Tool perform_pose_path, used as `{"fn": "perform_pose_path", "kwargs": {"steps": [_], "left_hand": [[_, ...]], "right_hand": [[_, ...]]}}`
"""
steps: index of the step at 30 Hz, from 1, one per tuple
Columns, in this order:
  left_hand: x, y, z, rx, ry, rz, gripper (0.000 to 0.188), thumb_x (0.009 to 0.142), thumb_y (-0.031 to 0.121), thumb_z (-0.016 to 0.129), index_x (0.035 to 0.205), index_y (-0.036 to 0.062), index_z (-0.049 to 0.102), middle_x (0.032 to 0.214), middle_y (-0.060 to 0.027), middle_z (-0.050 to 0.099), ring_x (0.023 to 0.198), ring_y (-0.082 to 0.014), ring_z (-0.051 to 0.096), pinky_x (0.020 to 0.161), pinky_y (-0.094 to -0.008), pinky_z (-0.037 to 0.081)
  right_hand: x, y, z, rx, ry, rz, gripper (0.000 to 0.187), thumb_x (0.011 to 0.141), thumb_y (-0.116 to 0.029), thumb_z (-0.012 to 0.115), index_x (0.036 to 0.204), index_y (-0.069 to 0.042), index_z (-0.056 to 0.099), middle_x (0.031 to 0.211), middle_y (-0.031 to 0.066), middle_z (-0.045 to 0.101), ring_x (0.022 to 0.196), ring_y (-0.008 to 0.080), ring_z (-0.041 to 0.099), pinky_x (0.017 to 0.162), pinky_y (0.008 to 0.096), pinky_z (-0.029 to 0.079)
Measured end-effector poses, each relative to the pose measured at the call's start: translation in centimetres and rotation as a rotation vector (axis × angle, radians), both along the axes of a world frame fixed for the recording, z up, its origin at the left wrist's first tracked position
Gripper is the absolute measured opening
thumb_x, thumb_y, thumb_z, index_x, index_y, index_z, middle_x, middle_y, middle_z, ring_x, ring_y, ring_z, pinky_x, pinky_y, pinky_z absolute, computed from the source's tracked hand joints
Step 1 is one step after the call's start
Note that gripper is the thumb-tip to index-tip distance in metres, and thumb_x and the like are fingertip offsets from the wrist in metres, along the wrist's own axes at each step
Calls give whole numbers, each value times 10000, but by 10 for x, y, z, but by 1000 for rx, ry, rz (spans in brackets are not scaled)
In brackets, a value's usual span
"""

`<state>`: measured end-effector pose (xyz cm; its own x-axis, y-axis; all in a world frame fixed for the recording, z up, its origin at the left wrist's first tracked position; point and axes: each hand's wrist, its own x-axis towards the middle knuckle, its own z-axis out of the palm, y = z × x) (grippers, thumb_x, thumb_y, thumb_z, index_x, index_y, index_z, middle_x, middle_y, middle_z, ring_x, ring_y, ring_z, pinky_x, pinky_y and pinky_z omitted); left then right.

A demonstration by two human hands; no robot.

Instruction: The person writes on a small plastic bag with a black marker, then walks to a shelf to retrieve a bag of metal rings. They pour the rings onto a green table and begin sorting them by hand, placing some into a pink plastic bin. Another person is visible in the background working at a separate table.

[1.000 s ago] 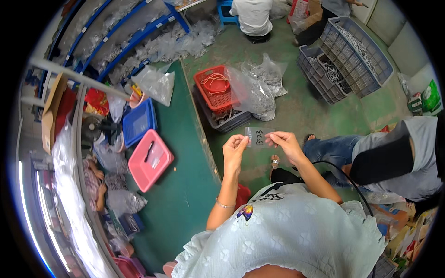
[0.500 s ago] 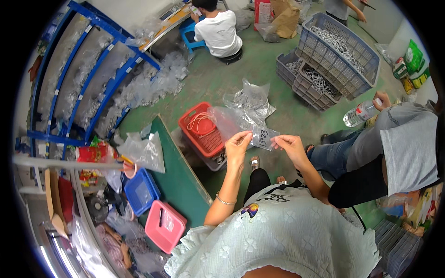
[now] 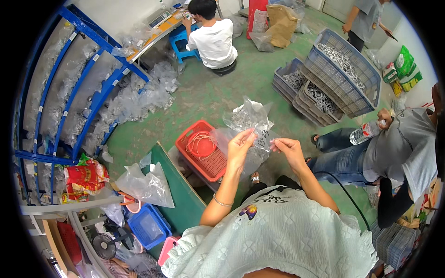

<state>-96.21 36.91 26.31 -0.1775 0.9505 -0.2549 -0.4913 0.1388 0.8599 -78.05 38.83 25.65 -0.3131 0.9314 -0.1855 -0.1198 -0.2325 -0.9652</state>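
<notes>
A clear plastic bag (image 3: 255, 156) with dark handwriting is stretched between my two hands. My left hand (image 3: 241, 144) pinches one upper corner between thumb and fingertips. At the opposite corner, my right hand (image 3: 288, 150) pinches the edge the same way. The bag hangs flat and looks see-through. Behind it on the floor lies another clear bag (image 3: 248, 116) with small greyish pieces inside. Left of my left hand stands a red basket (image 3: 208, 166) with a loop of tan cord (image 3: 195, 140) in it.
Stacked grey crates (image 3: 340, 85) hold white cords. A person with a water bottle (image 3: 364, 133) stands at my right; another person in white (image 3: 217, 44) sits far off. A green tabletop (image 3: 181, 194), blue tray (image 3: 147, 229) and blue shelf rack (image 3: 88, 106) are on the left.
The view has shifted, and the pink basket is now mostly out of sight behind my shirt. The person with the bottle appears farther right. Both hands keep hold of the bag.
</notes>
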Motion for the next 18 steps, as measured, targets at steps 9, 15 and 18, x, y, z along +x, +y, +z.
{"fn": "perform_pose_path", "kwargs": {"steps": [9, 15, 18], "left_hand": [[-13, 61, -21, -38, 45, 49, 199, 882, 164, 584, 968, -7, 637, 872, -57, 651, 766, -101, 587, 670, -226, 438], [-12, 146, -33, -30, 172, 99, 194, 873, 160, 596, 928, -16, 658, 807, -50, 653, 709, -85, 574, 635, -215, 432], [-1, 204, -33, -47, 202, 96, 186, 864, 152, 607, 908, -19, 666, 778, -46, 653, 685, -80, 570, 622, -212, 430]], "right_hand": [[-12, 74, -11, -45, 2, 22, 203, 872, -157, 581, 932, 14, 672, 775, 37, 648, 702, 72, 555, 627, 200, 403], [-8, 167, -17, -83, 51, 84, 192, 872, -141, 580, 959, 21, 636, 814, 44, 640, 708, 80, 552, 649, 207, 416], [6, 230, -28, -68, 73, 92, 176, 867, -132, 590, 943, 21, 629, 809, 43, 638, 717, 78, 556, 653, 204, 419]]}}
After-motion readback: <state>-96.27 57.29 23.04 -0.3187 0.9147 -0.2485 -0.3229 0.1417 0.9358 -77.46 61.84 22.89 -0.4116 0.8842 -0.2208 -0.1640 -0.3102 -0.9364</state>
